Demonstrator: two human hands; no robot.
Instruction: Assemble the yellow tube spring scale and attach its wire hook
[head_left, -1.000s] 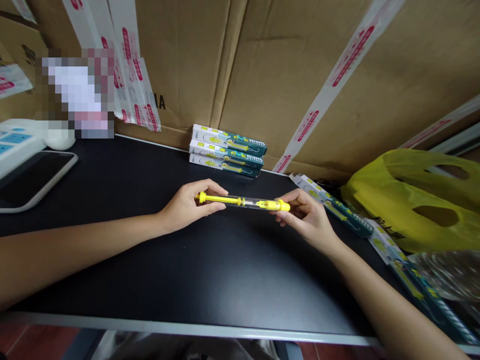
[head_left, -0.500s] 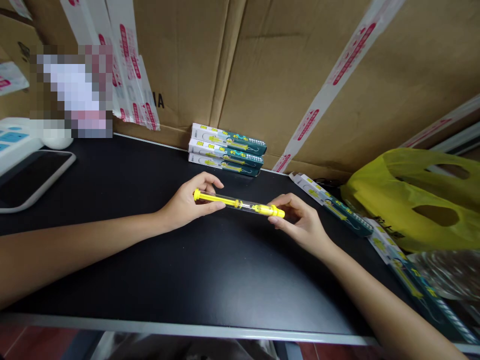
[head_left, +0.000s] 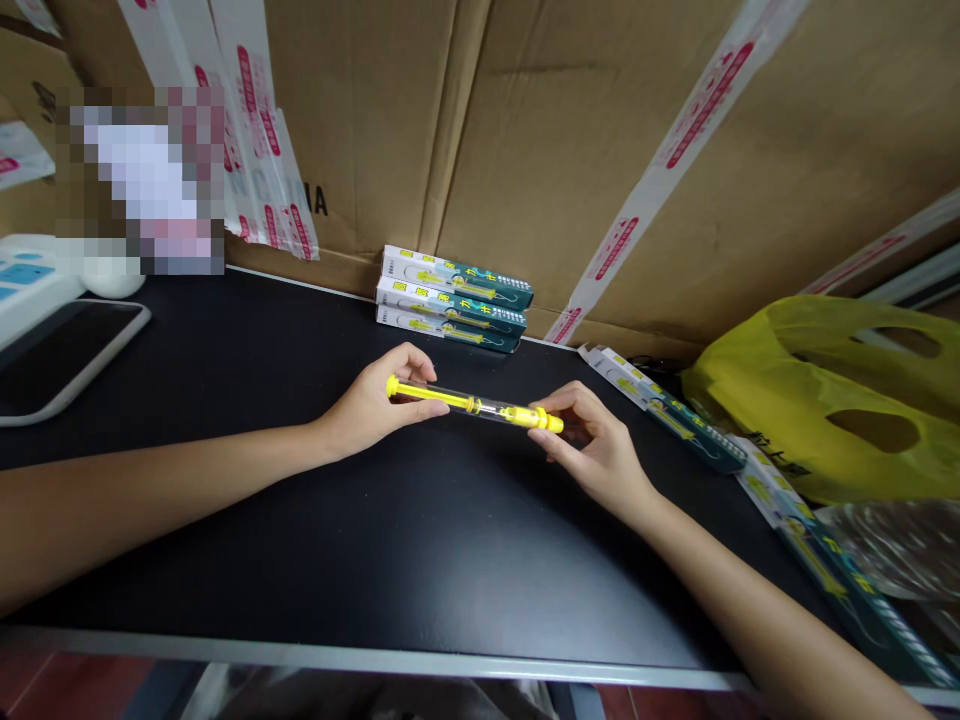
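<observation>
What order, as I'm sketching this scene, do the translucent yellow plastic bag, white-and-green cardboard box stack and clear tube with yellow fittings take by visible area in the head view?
Translucent yellow plastic bag, cut off at right
White-and-green cardboard box stack
Clear tube with yellow fittings, long but thin

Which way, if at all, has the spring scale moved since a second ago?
Yes, the spring scale has shifted slightly left against the stacked boxes, its right end lower.

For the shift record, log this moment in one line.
left hand: holding clear tube near one yellow end | right hand: holding other yellow end | table: black, beneath | small boxes: stacked beyond
</observation>
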